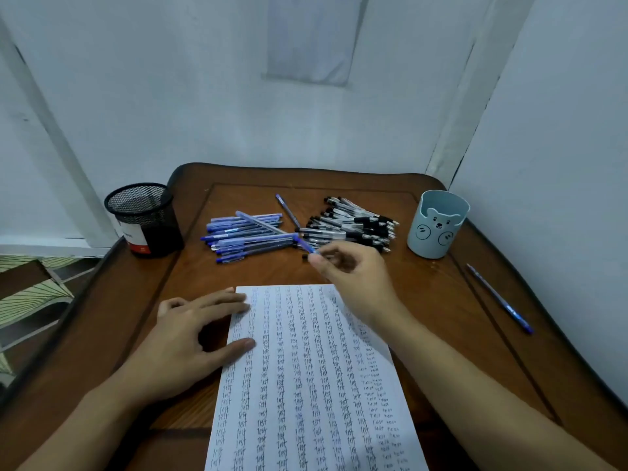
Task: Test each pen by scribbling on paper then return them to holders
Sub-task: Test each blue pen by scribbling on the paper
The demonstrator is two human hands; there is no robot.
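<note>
Paper [306, 368]: white sheet, nearest item, covered in columns of small handwritten marks. Its lower edge is cut off by the frame.

Left hand [190, 334]: flat on the desk [441, 317], fingers straight, with fingertips and thumb pressing the paper's left edge.

Right hand [353, 270]: raised just beyond the paper's top edge, fingers curled and pinching a held pen [306, 247]. The pen is blue, and its far end points toward the piles. The grip itself is blurred.

Stray pen [499, 299]: blue, alone on the desk's right side.

Blue pens [248, 236]: loose pile, centre left.

Black pens [353, 222]: loose pile just right of it, its near edge partly covered by the right hand.

Single pen [287, 210]: blue, lying between the piles.

Mesh holder [142, 219]: black, at the far left corner, contents not discernible through the mesh.

Bear holder [436, 226]: pale blue, far right, only its inner wall visible.

Wall sheet [312, 39]: pale, text illegible.
</note>
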